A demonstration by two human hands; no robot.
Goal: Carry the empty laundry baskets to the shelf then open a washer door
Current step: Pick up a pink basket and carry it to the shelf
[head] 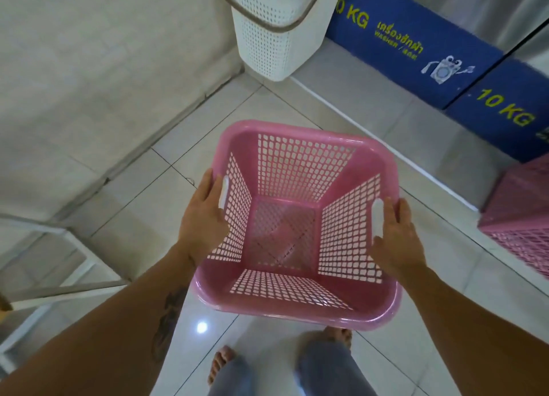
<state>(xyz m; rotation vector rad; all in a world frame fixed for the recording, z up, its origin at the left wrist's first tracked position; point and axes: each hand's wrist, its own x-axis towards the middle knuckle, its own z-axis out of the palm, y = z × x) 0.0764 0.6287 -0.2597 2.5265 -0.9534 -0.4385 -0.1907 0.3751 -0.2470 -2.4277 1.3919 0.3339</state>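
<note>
An empty pink lattice laundry basket (pixel 292 170) hangs in front of me above the tiled floor. My left hand (pixel 205 217) grips its left rim at the handle slot. On the opposite rim, my right hand (pixel 396 241) holds the basket by the right handle slot. A second pink basket (pixel 517 223) lies upside down at the right edge. Washers with blue "10 KG" base panels (pixel 416 48) line the upper right; their doors are out of view.
A tall white perforated hamper (pixel 273 36) with a brown handle stands in the corner ahead. A white metal frame (pixel 59 265), perhaps a shelf, sits low at the left by the wall. My bare feet (pixel 222 366) stand on the glossy tiles below the basket.
</note>
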